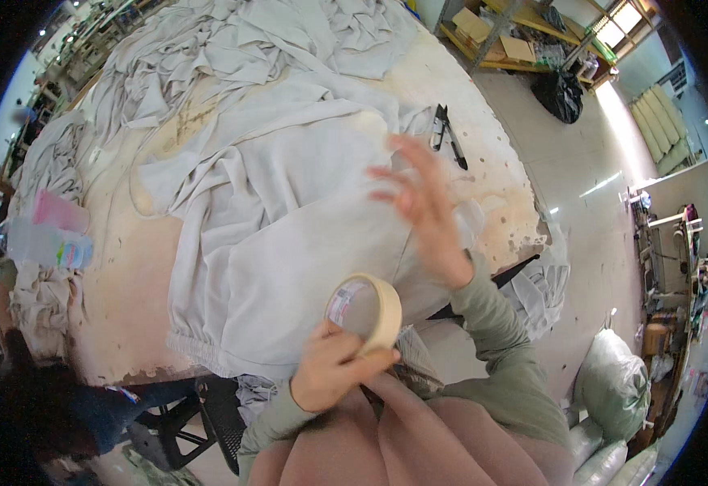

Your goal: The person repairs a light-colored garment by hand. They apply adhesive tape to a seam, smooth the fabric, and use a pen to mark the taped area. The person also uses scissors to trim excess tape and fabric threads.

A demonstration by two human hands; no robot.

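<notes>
My left hand (327, 368) is closed round the lower rim of a roll of cream masking tape (387, 317), held up at the table's near edge. Raised over the cloth to the right, my right hand (423, 206) has its fingers spread and somewhat blurred; I see nothing in it. Beneath both hands lies a light grey garment (289, 243) with a gathered elastic edge at its near left corner. Beyond my right hand, a pair of black thread snips (449, 136) rests on the table.
Heaped grey cloth (232, 40) covers the far part of the worn wooden table (119, 324). A clear bottle (50, 243) and a pink container (61, 211) stand at the left. A black stool (172, 433) is below the near edge. White sacks (613, 381) sit on the floor at right.
</notes>
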